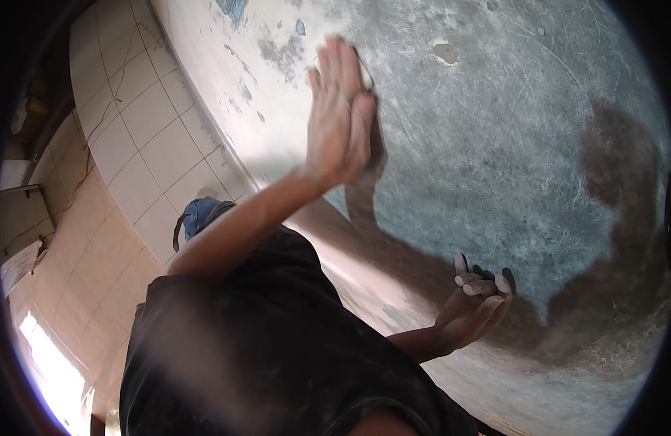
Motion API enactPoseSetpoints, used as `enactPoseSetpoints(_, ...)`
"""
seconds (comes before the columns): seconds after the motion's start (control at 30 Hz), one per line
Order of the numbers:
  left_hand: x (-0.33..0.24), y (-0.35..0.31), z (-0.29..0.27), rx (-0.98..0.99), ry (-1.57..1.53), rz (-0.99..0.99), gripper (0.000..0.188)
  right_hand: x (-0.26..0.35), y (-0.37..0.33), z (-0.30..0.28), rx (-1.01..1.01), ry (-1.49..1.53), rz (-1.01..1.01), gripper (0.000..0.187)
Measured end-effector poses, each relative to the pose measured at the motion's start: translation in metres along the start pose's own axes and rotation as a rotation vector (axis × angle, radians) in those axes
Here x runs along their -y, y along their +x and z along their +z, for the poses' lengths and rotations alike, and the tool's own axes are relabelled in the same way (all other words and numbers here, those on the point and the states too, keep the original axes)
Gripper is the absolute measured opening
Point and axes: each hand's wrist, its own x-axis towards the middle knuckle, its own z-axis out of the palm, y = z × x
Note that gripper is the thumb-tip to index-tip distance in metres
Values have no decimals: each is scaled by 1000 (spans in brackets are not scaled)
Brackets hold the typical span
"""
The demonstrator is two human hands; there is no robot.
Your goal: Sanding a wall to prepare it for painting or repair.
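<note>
My left hand (338, 116) lies against the upper part of a worn wall (488, 145), its fingers stretched out and slightly blurred. Along the thumb side, a thin pale piece (367, 77) shows its edge between the hand and the wall; the palm covers the rest, so its kind cannot be made out. Lower and to the right, my right hand (475, 311) is at the wall with loosely bent, spread fingers. Pale dust coats its fingertips, which are at or very near their own shadows. Nothing is visible in that hand.
The wall is patchy grey-blue and whitish, with scratches and a chipped spot (446, 52). Shadows of my arms and head fall across it. To the left is a tiled floor (154, 109) with a thin cord (117, 87). Bright light (52, 370) comes from the lower left.
</note>
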Motion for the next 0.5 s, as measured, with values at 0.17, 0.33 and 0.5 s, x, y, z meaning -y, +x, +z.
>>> enactPoseSetpoints(0.17,-7,-20,7,-31,-11,-31,64,-2,0,3,18,-19,6,39)
enactPoseSetpoints(0.33,14,-46,7,113,111,141,64,-1,-1,2,5,-49,8,40)
enactPoseSetpoints(0.5,9,11,-5,-80,89,69,62,-2,-2,2,-1,-37,-9,39)
